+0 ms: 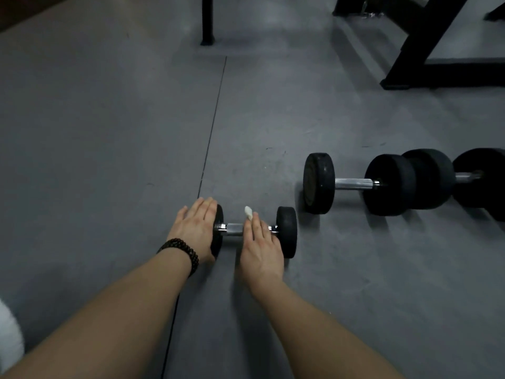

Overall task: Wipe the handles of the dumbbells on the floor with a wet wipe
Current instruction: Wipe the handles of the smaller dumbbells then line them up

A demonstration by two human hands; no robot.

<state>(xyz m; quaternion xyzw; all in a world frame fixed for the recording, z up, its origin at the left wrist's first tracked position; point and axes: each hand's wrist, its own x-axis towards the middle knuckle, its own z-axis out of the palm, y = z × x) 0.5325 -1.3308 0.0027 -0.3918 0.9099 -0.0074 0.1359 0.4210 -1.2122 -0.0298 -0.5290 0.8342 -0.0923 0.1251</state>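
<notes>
A small black dumbbell (286, 231) with a chrome handle (234, 229) lies on the grey floor in front of me. My left hand (195, 228) rests flat against its left weight, fingers straight; a dark bead bracelet circles that wrist. My right hand (261, 248) lies over the right part of the handle, pressing a white wet wipe (248, 212) whose tip sticks out past my fingertips. A larger dumbbell (355, 184) lies to the right, and a third one (464, 177) touches its far weight at the frame edge.
Black legs of a gym rack (426, 58) stand on the floor at the upper right, and a black post (207, 23) stands at top centre. A seam (213, 127) in the rubber floor runs toward my left hand. White fabric (8, 337) shows at the lower left.
</notes>
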